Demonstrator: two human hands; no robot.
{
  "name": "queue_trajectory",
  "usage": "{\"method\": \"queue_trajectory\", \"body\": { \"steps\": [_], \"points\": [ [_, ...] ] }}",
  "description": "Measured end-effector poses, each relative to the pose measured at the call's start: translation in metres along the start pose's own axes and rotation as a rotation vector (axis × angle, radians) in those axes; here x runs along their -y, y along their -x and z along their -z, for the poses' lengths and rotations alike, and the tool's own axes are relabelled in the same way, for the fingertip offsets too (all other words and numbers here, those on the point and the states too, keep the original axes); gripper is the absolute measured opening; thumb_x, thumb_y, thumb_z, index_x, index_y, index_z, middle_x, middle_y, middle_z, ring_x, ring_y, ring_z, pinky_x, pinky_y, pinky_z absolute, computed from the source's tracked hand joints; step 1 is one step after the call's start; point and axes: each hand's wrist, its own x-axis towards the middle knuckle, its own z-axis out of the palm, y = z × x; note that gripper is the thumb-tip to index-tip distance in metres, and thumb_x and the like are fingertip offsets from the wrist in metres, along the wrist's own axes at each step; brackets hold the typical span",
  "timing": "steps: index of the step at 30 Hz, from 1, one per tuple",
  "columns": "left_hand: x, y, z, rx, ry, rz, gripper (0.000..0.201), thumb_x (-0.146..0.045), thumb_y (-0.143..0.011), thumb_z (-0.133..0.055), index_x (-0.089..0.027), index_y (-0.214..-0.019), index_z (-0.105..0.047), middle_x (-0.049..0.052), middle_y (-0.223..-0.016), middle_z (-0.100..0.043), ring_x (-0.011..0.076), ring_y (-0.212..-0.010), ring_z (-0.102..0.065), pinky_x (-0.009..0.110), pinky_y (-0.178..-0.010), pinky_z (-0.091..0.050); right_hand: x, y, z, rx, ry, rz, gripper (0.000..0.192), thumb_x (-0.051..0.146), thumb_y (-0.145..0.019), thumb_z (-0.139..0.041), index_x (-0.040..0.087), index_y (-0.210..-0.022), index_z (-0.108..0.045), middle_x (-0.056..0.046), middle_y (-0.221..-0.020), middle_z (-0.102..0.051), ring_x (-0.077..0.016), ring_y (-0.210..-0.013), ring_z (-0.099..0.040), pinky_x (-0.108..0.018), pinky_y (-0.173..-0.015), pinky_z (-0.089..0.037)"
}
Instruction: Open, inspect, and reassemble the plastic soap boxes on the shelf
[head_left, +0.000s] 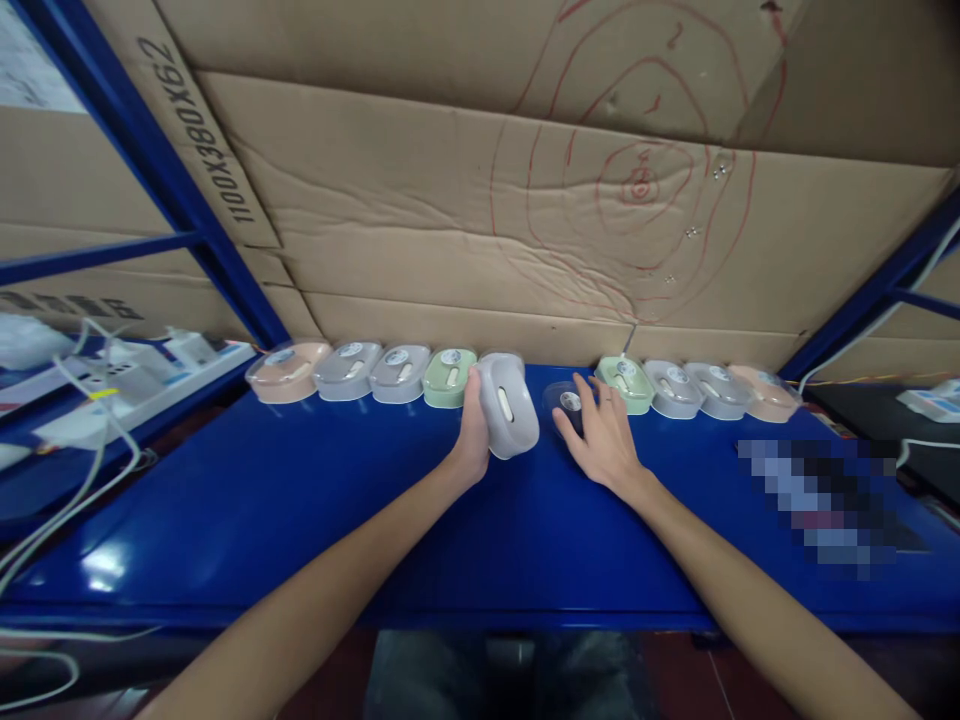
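In my left hand [471, 430] is a grey soap box [514, 415], raised and tilted, its pale oval slot facing me. The thumb and fingers are closed around its left side. My right hand [604, 430] has its thumb and fingertips around a clear lid [559, 398] with a round sticker, low over the blue table. A green soap box [628, 388] sits just beyond the right fingers. Another green soap box [448, 380] stands left of my left hand.
Along the cardboard back wall [420, 180] stand lidded soap boxes: an orange one [289, 375] and grey ones [401, 376] at left, grey ones [675, 390] and an orange one [769, 397] at right. Power strips with white cables [105, 400] lie left of the blue table [300, 500]. A pixelated object [832, 510] lies right.
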Motion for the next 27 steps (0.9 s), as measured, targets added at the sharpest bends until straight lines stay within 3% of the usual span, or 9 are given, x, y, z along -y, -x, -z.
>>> {"method": "queue_trajectory", "body": {
  "steps": [4, 6, 9, 13, 16, 20, 24, 27],
  "points": [
    [0.010, 0.010, 0.001, 0.093, -0.029, 0.006, 0.063, -0.071, -0.108, -0.047, -0.020, -0.122, -0.081, 0.010, -0.118, -0.084, 0.0314, -0.128, -0.074, 0.039, -0.112, -0.058, 0.027, 0.011, 0.014, -0.026, -0.403, 0.182, 0.080, 0.059, -0.109, -0.052, 0.027, -0.176, -0.023, -0.019, -0.160, -0.050, -0.0358, -0.137, -0.058, -0.061, -0.115, -0.052],
    [0.015, 0.017, 0.003, 0.188, -0.069, 0.018, 0.066, -0.077, -0.103, -0.052, -0.021, -0.119, -0.081, 0.011, -0.112, -0.084, 0.0332, -0.124, -0.075, 0.041, -0.106, -0.061, 0.040, 0.017, 0.017, 0.012, -0.486, 0.222, 0.088, 0.058, -0.106, -0.059, 0.030, -0.178, -0.017, -0.017, -0.162, -0.049, -0.0359, -0.140, -0.057, -0.060, -0.113, -0.054],
    [0.021, 0.025, 0.005, 0.294, -0.129, 0.034, 0.069, -0.079, -0.102, -0.051, -0.020, -0.120, -0.081, 0.012, -0.107, -0.084, 0.0343, -0.118, -0.077, 0.042, -0.100, -0.062, 0.050, 0.020, 0.017, 0.016, -0.515, 0.193, 0.091, 0.055, -0.101, -0.067, 0.034, -0.177, -0.023, -0.015, -0.162, -0.052, -0.0373, -0.144, -0.054, -0.063, -0.115, -0.053],
    [0.024, 0.024, 0.002, 0.310, -0.166, 0.054, 0.074, -0.081, -0.104, -0.042, -0.020, -0.121, -0.081, 0.012, -0.109, -0.084, 0.0340, -0.118, -0.077, 0.044, -0.105, -0.059, 0.048, 0.018, 0.014, -0.006, -0.620, 0.131, 0.082, 0.054, -0.099, -0.071, 0.034, -0.172, -0.038, -0.013, -0.156, -0.061, -0.0366, -0.135, -0.062, -0.063, -0.111, -0.055],
    [0.020, 0.018, -0.002, 0.321, -0.091, 0.076, 0.078, -0.082, -0.105, -0.036, -0.019, -0.122, -0.079, 0.013, -0.111, -0.084, 0.0335, -0.121, -0.076, 0.045, -0.111, -0.056, 0.044, 0.016, 0.010, -0.003, -0.803, 0.045, 0.072, 0.057, -0.101, -0.069, 0.033, -0.166, -0.050, -0.012, -0.158, -0.062, -0.0366, -0.137, -0.064, -0.062, -0.115, -0.053],
    [0.004, 0.011, -0.002, 0.288, -0.015, 0.123, 0.083, -0.084, -0.104, -0.038, -0.013, -0.119, -0.078, 0.015, -0.104, -0.083, 0.0355, -0.113, -0.078, 0.046, -0.102, -0.062, 0.042, 0.010, 0.004, -0.053, -1.160, -0.182, 0.062, 0.060, -0.098, -0.071, 0.029, -0.152, -0.063, -0.008, -0.151, -0.070, -0.0348, -0.142, -0.062, -0.054, -0.118, -0.052],
    [-0.014, 0.003, 0.007, 0.310, 0.013, 0.242, 0.088, -0.087, -0.101, -0.033, -0.012, -0.120, -0.075, 0.017, -0.100, -0.082, 0.0363, -0.092, -0.083, 0.049, -0.080, -0.069, 0.039, -0.002, 0.004, -0.164, -1.531, -0.458, 0.051, 0.062, -0.093, -0.070, 0.026, -0.128, -0.072, -0.006, -0.122, -0.081, -0.0318, -0.122, -0.074, -0.050, -0.105, -0.060],
    [-0.020, -0.002, 0.012, 0.324, 0.051, 0.282, 0.091, -0.088, -0.101, -0.030, -0.011, -0.120, -0.074, 0.020, -0.102, -0.081, 0.0382, -0.086, -0.083, 0.052, -0.073, -0.069, 0.035, -0.009, 0.007, -0.252, -1.629, -0.558, 0.046, 0.063, -0.092, -0.067, 0.025, -0.117, -0.074, -0.005, -0.108, -0.082, -0.0293, -0.106, -0.078, -0.047, -0.096, -0.063]
  ]
}}
